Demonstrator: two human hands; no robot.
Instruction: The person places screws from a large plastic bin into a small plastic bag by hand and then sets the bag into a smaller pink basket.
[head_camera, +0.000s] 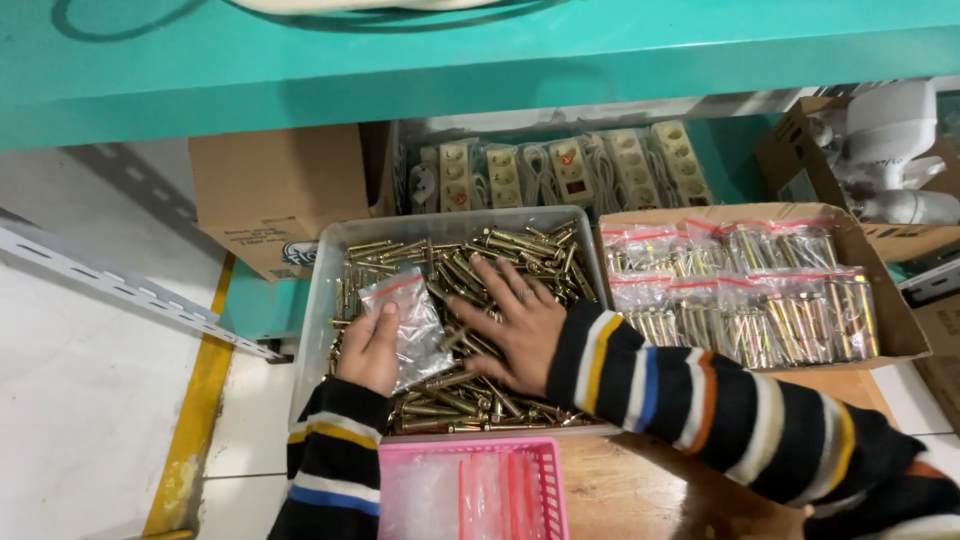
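Note:
A grey plastic bin (318, 300) holds a heap of brass-coloured anchor bolts (520, 250). Over the bin's left side, my left hand (372, 350) pinches a small clear zip bag (408, 320) with a red strip. My right hand (512, 322) lies flat on the bolts with its fingers spread, reaching in from the right. Both arms wear striped dark sleeves.
A cardboard box (880, 290) of filled bolt bags (750, 295) stands right of the bin. A pink basket (470, 490) with empty clear bags sits in front. Behind lie white power strips (570, 170), a brown carton (275, 195) and a teal shelf (400, 70) overhead.

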